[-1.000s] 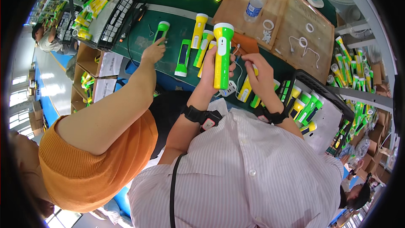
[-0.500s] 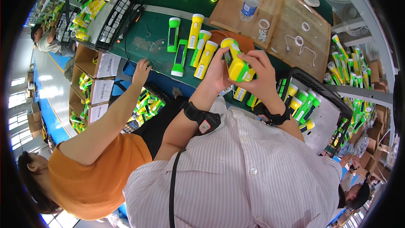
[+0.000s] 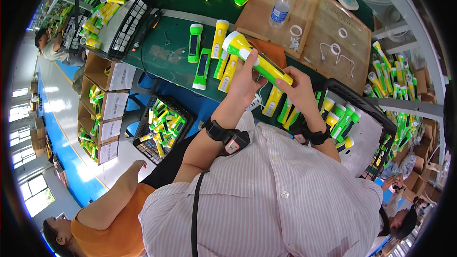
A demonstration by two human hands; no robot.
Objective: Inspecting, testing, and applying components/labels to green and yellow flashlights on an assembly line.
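Note:
Both hands hold a yellow and green flashlight (image 3: 238,45) above the table's near edge. Its wide yellow head points to the far left, and a dark strip runs along the body. My left hand (image 3: 243,84) is wrapped round the middle of the body. At the tail end, the fingers of my right hand (image 3: 300,89) grip the green and yellow casing. Left of the hands stand or lie a green flashlight (image 3: 194,43), another green flashlight (image 3: 202,69) and a yellow flashlight (image 3: 219,38). More flashlights lie partly hidden behind and below my hands.
Beyond the hands, a wooden board (image 3: 304,14) carries a water bottle (image 3: 280,9), white rings and a white cable (image 3: 335,50). A black crate (image 3: 362,102) with flashlights stands right; another crate (image 3: 164,128) sits low left. A co-worker in orange (image 3: 116,223) is at left.
The flashlight has turned from nearly end-on to lengthwise, its head now at the far left. My right hand has shifted to its tail. The co-worker's arm has drawn back from the table.

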